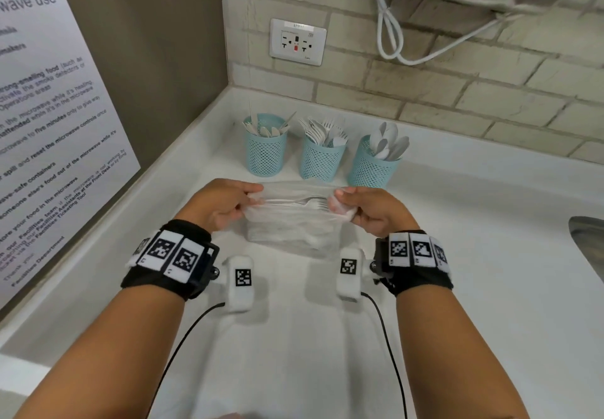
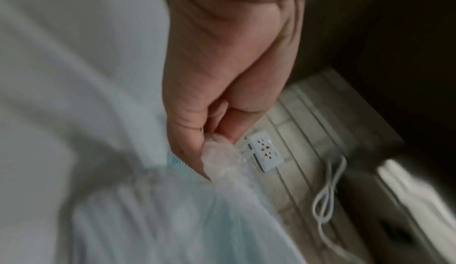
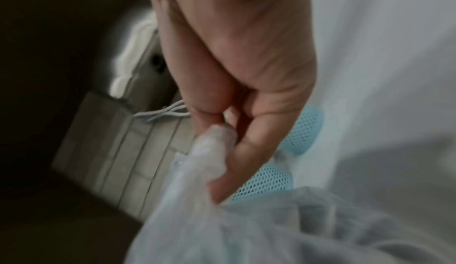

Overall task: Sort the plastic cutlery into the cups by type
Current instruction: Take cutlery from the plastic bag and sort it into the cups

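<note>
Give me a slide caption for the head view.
Both hands stretch a clear bag of forks before three blue cups.

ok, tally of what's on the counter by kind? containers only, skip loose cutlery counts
Blue mesh cups: 3, holding knives, forks, spoons
Clear plastic bags: 1, forks inside, stretched between left hand and right hand
Total: 4

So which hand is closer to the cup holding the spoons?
Right. The right hand grips the plastic bag just in front of the spoon cup; the left hand holds the bag's other end, nearer the knife cup.
</note>
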Available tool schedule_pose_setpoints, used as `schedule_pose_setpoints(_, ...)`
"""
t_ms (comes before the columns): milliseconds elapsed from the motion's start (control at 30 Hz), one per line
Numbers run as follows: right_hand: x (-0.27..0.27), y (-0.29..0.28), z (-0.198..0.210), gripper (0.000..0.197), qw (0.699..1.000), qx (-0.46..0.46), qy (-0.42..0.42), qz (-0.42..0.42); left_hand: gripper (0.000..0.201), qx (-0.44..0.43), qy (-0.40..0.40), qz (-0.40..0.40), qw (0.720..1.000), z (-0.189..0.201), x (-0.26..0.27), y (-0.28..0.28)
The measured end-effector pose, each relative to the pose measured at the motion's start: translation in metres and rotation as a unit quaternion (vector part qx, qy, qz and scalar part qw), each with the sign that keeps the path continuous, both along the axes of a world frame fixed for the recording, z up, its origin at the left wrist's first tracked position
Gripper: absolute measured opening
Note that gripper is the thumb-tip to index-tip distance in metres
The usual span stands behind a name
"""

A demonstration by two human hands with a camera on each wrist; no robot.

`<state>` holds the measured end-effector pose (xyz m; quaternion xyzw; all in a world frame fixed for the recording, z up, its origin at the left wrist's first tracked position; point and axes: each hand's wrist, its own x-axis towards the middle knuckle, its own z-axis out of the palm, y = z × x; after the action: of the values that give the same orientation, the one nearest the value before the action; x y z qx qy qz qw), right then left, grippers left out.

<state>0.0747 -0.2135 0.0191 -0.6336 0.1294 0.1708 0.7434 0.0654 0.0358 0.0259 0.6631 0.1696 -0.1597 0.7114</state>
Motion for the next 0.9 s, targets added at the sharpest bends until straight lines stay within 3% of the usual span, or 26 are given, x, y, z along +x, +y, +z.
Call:
schedule_pose_setpoints(133, 0.002, -0.007, -0.009, 0.040, 0.979, 0.179, 0.084, -0.057, 0.043, -0.195, 0.073, 0.035, 0.977, -0.004, -0.002, 0.004)
schedule_pose_setpoints(233, 0.004, -0.010, -0.021, 0.006, 0.957, 0.232, 0.142, -0.102, 0.045, -0.265, 0.106, 0.089, 0.954, -0.009, 0.000, 0.007)
schedule_pose_setpoints(300, 0.006, -0.010, -0.030, 0.023, 0.947, 0.251, 0.160, -0.118, 0.045, -0.294, 0.113, 0.111, 0.943, -0.013, -0.001, 0.008)
schedule_pose_setpoints(367, 0.008, -0.008, -0.030, 0.010, 0.927, 0.290, 0.173, -0.163, 0.046, -0.315, 0.110, 0.121, 0.935, -0.017, -0.002, 0.009)
schedule_pose_setpoints(433, 0.011, -0.006, -0.033, 0.030, 0.910, 0.311, 0.189, -0.197, 0.054, -0.330, 0.115, 0.129, 0.928, -0.024, -0.001, 0.008)
schedule_pose_setpoints(533, 0.012, -0.005, -0.028, 0.026, 0.923, 0.271, 0.178, -0.205, 0.018, -0.326, 0.126, 0.161, 0.923, -0.024, 0.001, 0.005)
schedule_pose_setpoints(600, 0.010, -0.005, -0.019, 0.016, 0.959, 0.172, 0.149, -0.168, 0.014, -0.259, 0.114, 0.141, 0.949, -0.021, 0.002, 0.005)
schedule_pose_setpoints(667, 0.007, -0.005, -0.010, 0.007, 0.989, 0.013, 0.090, -0.119, 0.006, -0.118, 0.081, 0.067, 0.987, -0.012, 0.001, 0.007)
schedule_pose_setpoints(733, 0.002, -0.002, 0.001, 0.013, 0.989, -0.132, 0.016, -0.060, 0.003, 0.044, 0.039, -0.030, 0.998, -0.004, -0.003, 0.005)
schedule_pose_setpoints(833, -0.003, 0.007, 0.011, 0.031, 0.955, -0.291, -0.059, 0.009, 0.017, 0.237, -0.079, -0.092, 0.964, -0.005, -0.004, -0.002)
schedule_pose_setpoints(900, -0.002, 0.014, 0.010, 0.039, 0.907, -0.410, -0.085, 0.051, 0.019, 0.339, -0.136, -0.128, 0.922, -0.008, -0.004, -0.007)
